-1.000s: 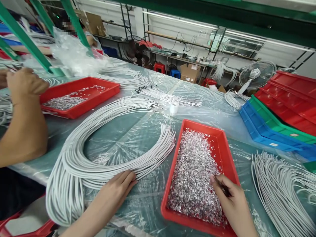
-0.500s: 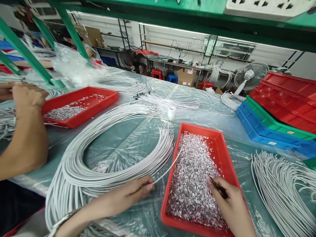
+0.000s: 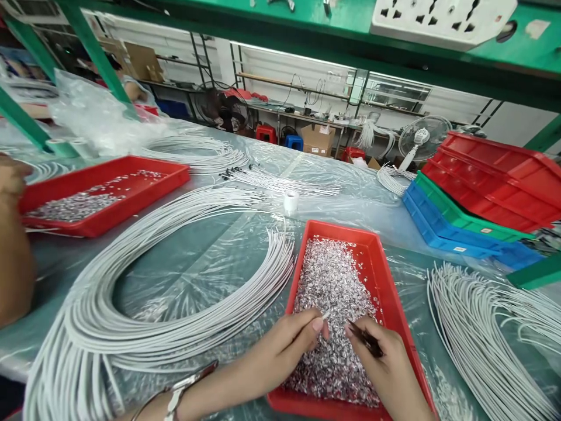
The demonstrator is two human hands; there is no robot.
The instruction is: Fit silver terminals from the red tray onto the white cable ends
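My left hand is pinched on the end of one white cable, its tip just past my fingertips over the near red tray. That tray is full of small shiny metal terminals. My right hand is closed beside it, fingers pressed together on a thin dark thing I cannot name, over the terminals. Both hands' fingertips are a few centimetres apart. A big coil of white cables lies on the table left of the tray.
Another person's arm is at the left edge near a second red tray with terminals. More white cables lie at the right. Stacked blue, green and red trays stand at the far right. A small white roll sits mid-table.
My left hand has drawn one cable out of the coil and brought its end right, over the tray, close to my right hand. The view has tilted and shifted; the other person's arm moved left.
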